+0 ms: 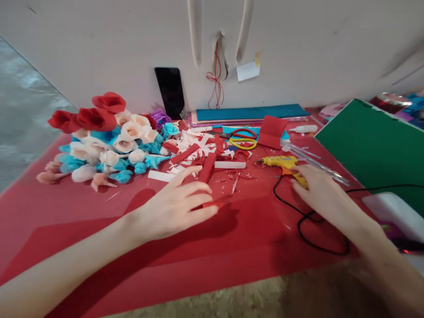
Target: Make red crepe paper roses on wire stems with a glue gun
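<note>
My left hand point(179, 203) is over the red sheet, palm down. Its thumb and index finger close on a thin piece of red paper point(213, 204), seen nearly edge-on; the other fingers are stretched out. To the right, my right hand point(318, 187) has its fingers around the handle of a yellow glue gun point(280, 161), whose nozzle points left. A black cord point(300, 227) loops below the gun. Past my left fingertips are red paper strips point(208, 167), a white stick point(230, 164) and a heap of paper scraps point(188, 143).
Red, white and blue paper flowers point(127, 132) crowd the left side. Scissors point(243, 143), a small white bottle point(304, 128) and clear sticks point(318, 163) lie farther back. A black phone point(170, 92) leans on the wall. A green board point(371, 145) stands right.
</note>
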`<state>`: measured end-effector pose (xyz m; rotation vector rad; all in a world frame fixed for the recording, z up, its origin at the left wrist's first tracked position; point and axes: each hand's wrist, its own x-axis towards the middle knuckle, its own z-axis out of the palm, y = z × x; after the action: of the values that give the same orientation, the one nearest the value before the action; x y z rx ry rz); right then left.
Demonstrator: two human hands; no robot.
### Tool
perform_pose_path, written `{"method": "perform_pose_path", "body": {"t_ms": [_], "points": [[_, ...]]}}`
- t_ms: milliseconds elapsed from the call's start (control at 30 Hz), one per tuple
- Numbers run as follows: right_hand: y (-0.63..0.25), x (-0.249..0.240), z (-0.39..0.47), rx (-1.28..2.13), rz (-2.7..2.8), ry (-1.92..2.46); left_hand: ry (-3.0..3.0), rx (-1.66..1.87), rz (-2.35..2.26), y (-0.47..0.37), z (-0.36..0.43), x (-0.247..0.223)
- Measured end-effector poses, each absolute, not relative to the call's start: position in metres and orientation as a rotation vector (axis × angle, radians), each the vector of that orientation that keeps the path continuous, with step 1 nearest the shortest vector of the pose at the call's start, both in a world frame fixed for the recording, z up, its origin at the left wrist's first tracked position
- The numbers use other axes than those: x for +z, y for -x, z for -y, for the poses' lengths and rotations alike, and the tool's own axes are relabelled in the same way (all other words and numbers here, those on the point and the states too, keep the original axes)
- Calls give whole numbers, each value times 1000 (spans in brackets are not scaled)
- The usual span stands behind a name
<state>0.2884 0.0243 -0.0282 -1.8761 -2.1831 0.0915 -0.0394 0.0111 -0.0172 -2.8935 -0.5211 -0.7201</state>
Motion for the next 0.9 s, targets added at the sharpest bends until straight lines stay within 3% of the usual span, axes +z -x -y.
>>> {"method": "perform_pose_path", "body": {"t_ms": [133,333,500,733,900], "points": [[-317,-48,-35,-15,2017,2134,2827,-768,526,37,-5,-24],[-331,-70,-57,265,1938,2244,2804,-788,599,39,-6,-28],[-326,-65,-50,361,1711,2105,2725,-832,627,39,-4,-21],[-288,-38,-1,858,1650,1580,2580,-979,684,40,3,-6],[-249,-20,30,820,1679,1534,2551,-1094,746,39,8,-1]]}}
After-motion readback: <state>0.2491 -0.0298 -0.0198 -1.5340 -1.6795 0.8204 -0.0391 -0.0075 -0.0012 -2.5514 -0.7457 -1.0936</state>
